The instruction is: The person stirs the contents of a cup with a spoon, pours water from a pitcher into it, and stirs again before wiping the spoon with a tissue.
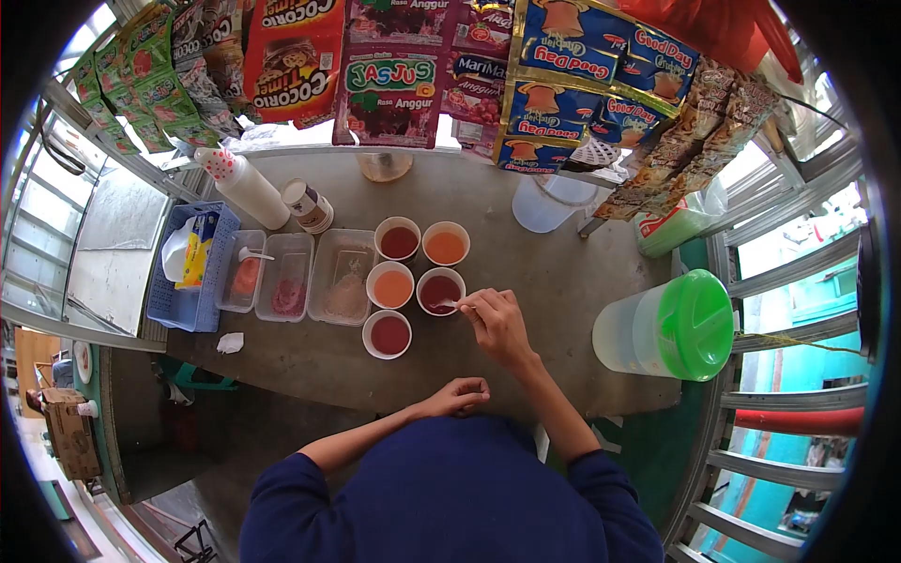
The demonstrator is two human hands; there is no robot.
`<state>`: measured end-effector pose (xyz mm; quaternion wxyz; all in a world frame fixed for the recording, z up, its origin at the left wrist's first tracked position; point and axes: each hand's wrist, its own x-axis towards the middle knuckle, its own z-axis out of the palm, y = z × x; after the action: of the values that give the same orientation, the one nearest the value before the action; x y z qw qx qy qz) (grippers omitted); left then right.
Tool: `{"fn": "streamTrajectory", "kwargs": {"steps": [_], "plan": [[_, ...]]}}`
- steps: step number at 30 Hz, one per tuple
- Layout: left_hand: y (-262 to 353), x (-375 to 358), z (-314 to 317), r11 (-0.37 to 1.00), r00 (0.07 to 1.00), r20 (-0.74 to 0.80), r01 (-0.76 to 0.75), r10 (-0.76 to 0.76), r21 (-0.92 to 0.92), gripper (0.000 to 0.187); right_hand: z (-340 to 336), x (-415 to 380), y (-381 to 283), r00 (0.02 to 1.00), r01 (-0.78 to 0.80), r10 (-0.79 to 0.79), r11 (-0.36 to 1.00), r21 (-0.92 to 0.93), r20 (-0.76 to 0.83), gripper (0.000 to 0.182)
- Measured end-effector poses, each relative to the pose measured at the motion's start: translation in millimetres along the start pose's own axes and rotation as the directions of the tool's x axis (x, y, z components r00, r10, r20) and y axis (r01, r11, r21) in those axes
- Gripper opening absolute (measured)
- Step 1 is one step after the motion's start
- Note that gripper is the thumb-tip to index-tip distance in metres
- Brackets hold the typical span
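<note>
My right hand (497, 324) pinches a small white plastic spoon (449, 303), its tip dipped in a dark red drink in a white paper cup (441, 274). Around that cup stand more paper cups: an orange drink (446, 247) behind it, another orange one (389, 284) to its left, a red one (398, 238) at the back left and a red one (387, 335) at the front left. My left hand (457, 397) rests at the table's front edge near my body, fingers curled, with nothing visible in it.
Left of the cups are powder tubs (343, 281), a blue basket (178, 310) and stacked cups (253, 195). A green-lidded water container (648, 328) stands at right. Drink sachets (394, 75) hang over the table's far side. A clear pitcher (542, 208) sits at the back.
</note>
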<state>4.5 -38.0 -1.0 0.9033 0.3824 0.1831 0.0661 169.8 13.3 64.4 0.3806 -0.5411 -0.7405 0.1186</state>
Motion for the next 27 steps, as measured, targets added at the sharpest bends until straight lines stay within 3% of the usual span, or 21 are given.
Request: {"fn": "streamTrajectory", "kwargs": {"steps": [19,27], "plan": [[3.3,0.0,4.1,0.999,1.0,-0.007,0.014,-0.014,0.038,0.016,8.1,1.4,-2.6,0.999,0.034,-0.034,0.999,0.0,0.0,0.013],[3.6,0.2,3.4,0.999,1.0,0.004,0.025,-0.025,0.033,0.017,2.0,1.4,-2.9,1.0,-0.025,0.025,1.0,0.012,0.017,0.008]]}}
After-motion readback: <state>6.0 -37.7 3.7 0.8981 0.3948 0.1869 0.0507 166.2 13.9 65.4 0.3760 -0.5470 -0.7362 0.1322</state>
